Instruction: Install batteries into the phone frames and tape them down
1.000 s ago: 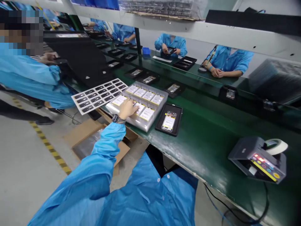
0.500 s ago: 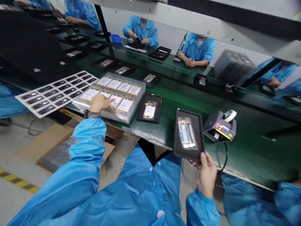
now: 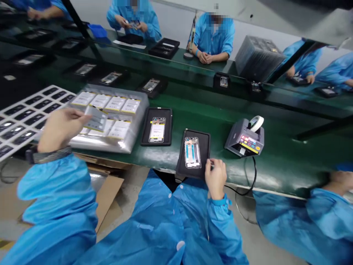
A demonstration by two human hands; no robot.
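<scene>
My left hand pinches a phone battery by its edge, tilted above the clear plastic tray. More white batteries with yellow edges lie in that tray's pockets. My right hand is closed at the lower right corner of a black foam tray on the bench edge. A phone frame with blue strips lies in this tray. Beside it, a second black tray holds a phone frame with a battery fitted inside.
A tape dispenser with a white roll stands at the right, its cable hanging over the edge. A sheet of dark labels lies far left. More black trays line the conveyor. Co-workers sit opposite; another person's hand is at right.
My left hand has lifted a battery from the plastic tray. My right hand has lowered the black foam tray onto the bench edge. The head view has shifted right.
</scene>
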